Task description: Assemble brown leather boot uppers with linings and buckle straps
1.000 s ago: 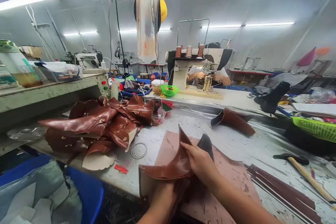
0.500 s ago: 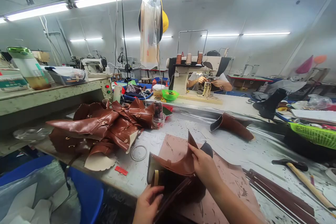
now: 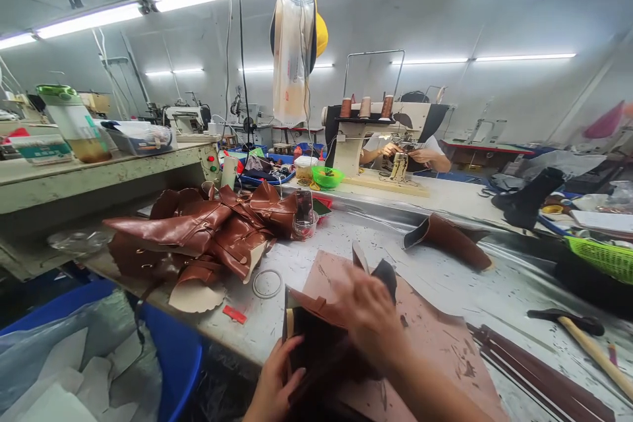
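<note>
We saw reddish print on the plastic bag (image 3: 291, 59) hanging at twelve o'clock from the hands, too small for us to read. Far off at ten o'clock, the green-and-white box (image 3: 42, 147) bore pale marks that we could not make out either.

The brown leather piece (image 3: 316, 343) lay near the front edge of the desk (image 3: 346, 234), its dark opening facing us, partly over the pinkish sheet (image 3: 438, 349). From the left hand (image 3: 277, 376) it lay at two o'clock; we saw the thumb and fingers of that hand clamped on its near-left side. The right hand (image 3: 368, 316) was over the piece's right part, so that the visible leather lay at eight o'clock from it. Its fingers were blurred, and we could not tell whether they were apart or together.

A heap of brown leather (image 3: 198, 231) lay at ten o'clock from the hands, and the hammer (image 3: 593, 353) at three.
</note>
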The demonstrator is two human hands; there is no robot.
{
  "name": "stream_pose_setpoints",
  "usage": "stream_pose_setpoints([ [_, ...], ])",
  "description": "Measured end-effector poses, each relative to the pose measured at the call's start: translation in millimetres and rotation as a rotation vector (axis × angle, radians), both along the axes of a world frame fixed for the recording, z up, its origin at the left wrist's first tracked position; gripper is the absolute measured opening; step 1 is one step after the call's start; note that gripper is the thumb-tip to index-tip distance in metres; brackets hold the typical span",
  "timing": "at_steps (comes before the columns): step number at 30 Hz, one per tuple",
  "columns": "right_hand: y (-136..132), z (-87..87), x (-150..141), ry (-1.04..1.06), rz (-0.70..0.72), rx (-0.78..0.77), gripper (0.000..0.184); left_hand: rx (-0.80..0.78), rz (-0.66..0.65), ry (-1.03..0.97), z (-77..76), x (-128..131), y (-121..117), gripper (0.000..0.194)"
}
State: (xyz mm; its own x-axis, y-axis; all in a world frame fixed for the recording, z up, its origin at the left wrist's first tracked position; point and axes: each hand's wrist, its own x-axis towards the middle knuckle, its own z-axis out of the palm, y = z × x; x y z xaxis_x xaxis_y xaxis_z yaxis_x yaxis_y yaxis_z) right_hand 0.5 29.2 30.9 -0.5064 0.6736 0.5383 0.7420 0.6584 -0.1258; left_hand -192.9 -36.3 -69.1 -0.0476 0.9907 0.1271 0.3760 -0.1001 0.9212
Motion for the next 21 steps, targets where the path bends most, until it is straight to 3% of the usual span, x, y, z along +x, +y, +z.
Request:
stream_pose_setpoints([
  [2,-18,-9.9,-24,-0.141,0.443,-0.022,0.030,0.000,-0.005,0.003,-3.7,1,1,0.036],
  [4,-30,-19.0,-42,-0.351,0.606,-0.087,0.026,-0.016,-0.018,0.025,0.0,1,2,0.036],
  [6,-34,-20.0,-46,-0.399,0.579,-0.133,0.014,-0.022,-0.054,0.056,16.7,-1,3,0.038],
  [8,-31,-8.9,-35,-0.180,0.489,-0.136,0.006,0.027,-0.135,0.058,48.7,-3,6,0.041],
  [10,-27,11.7,-14,0.169,0.431,-0.128,0.011,0.134,-0.267,0.024,93.3,0,12,0.044],
  [12,-28,34.3,12,0.426,0.424,-0.134,0.015,0.278,-0.362,0.135,142.8,9,20,0.035],
  [14,-32,51.4,38,0.521,0.407,-0.125,0.016,0.367,-0.514,0.281,187.8,26,30,0.028],
  [16,-39,59.9,61,0.506,0.358,-0.103,0.014,0.354,-0.728,0.589,221.0,50,39,0.027],
  [18,-46,62.4,82,0.421,0.343,-0.105,0.013,0.364,-0.929,0.768,239.7,77,48,0.027],
  [21,-55,63.5,108,0.266,0.345,-0.156,0.016,0.365,-1.096,0.830,246.3,113,59,0.030],
])
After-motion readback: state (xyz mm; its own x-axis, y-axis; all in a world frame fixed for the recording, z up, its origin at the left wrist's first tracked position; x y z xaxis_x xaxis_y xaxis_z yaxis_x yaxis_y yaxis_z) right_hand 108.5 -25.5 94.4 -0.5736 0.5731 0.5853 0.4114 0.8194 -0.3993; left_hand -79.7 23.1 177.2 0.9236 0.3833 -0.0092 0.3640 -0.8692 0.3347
